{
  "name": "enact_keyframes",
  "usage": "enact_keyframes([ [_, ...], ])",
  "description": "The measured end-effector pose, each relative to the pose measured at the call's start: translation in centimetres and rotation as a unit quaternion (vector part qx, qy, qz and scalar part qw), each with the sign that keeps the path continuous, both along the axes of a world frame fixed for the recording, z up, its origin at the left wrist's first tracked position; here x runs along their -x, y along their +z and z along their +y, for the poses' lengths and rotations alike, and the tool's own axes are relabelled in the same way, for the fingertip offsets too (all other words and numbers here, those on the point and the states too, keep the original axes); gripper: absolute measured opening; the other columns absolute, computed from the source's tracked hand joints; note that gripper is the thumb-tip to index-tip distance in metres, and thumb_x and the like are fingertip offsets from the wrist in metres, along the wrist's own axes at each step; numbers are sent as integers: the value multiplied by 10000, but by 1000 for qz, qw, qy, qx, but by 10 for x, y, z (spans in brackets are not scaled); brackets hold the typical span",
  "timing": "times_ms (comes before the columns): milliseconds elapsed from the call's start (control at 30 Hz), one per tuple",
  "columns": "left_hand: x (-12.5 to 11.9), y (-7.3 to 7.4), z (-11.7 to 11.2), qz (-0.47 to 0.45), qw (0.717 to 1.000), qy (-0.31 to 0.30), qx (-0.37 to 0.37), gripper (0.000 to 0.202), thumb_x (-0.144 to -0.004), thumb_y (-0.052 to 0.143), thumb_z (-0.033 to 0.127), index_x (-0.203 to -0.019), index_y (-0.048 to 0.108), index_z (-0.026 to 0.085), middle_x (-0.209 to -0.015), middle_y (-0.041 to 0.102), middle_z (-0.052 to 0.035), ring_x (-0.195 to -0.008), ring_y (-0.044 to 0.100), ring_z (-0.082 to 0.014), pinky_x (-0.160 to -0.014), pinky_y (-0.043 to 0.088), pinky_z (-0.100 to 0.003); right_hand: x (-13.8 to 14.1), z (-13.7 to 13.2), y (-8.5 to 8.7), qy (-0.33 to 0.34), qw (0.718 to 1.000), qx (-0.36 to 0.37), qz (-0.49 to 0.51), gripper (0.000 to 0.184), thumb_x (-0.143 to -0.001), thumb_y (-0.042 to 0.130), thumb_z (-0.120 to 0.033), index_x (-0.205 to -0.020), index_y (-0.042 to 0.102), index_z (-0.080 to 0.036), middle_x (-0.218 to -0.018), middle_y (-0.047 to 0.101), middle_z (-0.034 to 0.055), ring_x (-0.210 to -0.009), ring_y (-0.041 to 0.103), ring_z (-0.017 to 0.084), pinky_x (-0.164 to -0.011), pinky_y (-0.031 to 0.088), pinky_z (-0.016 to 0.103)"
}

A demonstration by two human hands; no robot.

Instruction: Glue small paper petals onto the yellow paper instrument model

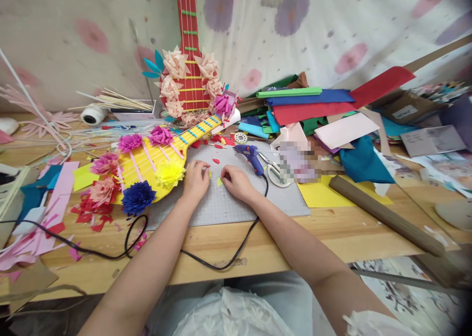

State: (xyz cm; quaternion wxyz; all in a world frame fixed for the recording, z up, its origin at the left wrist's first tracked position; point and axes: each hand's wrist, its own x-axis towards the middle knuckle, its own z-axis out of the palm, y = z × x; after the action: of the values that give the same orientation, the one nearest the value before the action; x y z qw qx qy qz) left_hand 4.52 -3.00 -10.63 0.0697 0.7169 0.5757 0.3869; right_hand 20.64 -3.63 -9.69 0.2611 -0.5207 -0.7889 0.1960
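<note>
My left hand rests on a grey cutting mat, its fingers curled beside the edge of a yellow paper guitar decorated with paper flowers. My right hand lies on the mat close by, fingertips pinching a small yellow paper scrap. What the left fingers hold is too small to make out. A blue glue gun lies just behind my right hand, its black cord running toward me across the table.
A red paper guitar leans on the back wall. Scissors, a tape roll, stacked coloured sheets, a brown cardboard tube and a yellow sheet lie right. Pink scraps and sticks lie left.
</note>
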Motion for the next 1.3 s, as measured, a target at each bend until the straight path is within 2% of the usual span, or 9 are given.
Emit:
enact_keyframes([
  [233,-3,3,-3,-12,1000,-5,0,202,-737,483,72,-878,579,181,-912,576,-73,-889,536,-211,-829,439,-358,-1,-1,1,23,1000,-18,-8,122,-781,538,-199,-902,543,-187,-915,576,46,-892,499,165,-814,382,301],
  [400,-4,4,-4,-17,1000,2,10,201,-729,487,79,-875,581,179,-916,570,-73,-890,537,-214,-841,437,-361,-1,-1,5,29,999,2,-39,38,-777,543,-182,-810,525,-183,-876,555,43,-864,492,160,-795,385,292],
  [567,-3,6,-5,-29,999,1,17,197,-734,482,86,-864,584,192,-925,556,-72,-893,542,-208,-848,437,-368,-3,0,2,7,999,18,32,77,-754,504,-123,-754,491,-199,-764,553,8,-720,494,136,-697,397,272],
  [700,-10,7,-8,-92,995,-14,35,191,-725,494,91,-876,555,190,-940,552,-61,-786,560,-157,-731,473,-316,-4,3,-2,-52,987,26,150,41,-763,501,-194,-795,478,-207,-806,554,6,-683,512,125,-663,426,268],
  [767,-17,5,-10,-162,983,-39,73,190,-722,514,113,-897,527,185,-934,563,-55,-733,566,-130,-657,476,-279,-4,5,-4,-77,977,25,198,57,-757,508,-215,-798,469,-209,-804,543,6,-695,525,125,-667,443,267],
  [867,-31,-2,-13,-295,940,-83,148,279,-727,566,196,-990,473,189,-922,582,-47,-745,593,-122,-620,475,-246,-1,5,-4,-71,968,20,241,106,-726,513,-186,-815,460,-210,-840,530,6,-718,540,117,-688,462,263],
  [1000,-43,-8,-11,-380,909,-65,156,339,-726,599,261,-1017,441,190,-846,569,-22,-756,595,-124,-652,479,-250,2,0,-3,-31,965,28,258,162,-717,476,-146,-866,451,-203,-916,516,18,-705,554,96,-687,477,258],
  [1167,-37,-7,-8,-388,910,-52,137,316,-747,569,216,-1008,394,196,-774,560,9,-694,587,-108,-633,471,-237,-1,-2,3,-10,969,37,243,305,-693,540,-176,-979,437,-206,-1057,524,56,-755,567,107,-692,492,274],
  [1300,-27,-2,-10,-313,931,-115,149,369,-768,558,239,-1087,376,207,-797,576,9,-693,606,-109,-622,467,-237,-4,0,4,-9,959,56,278,287,-726,532,-209,-1000,451,-201,-962,583,40,-781,580,120,-736,487,289],
])
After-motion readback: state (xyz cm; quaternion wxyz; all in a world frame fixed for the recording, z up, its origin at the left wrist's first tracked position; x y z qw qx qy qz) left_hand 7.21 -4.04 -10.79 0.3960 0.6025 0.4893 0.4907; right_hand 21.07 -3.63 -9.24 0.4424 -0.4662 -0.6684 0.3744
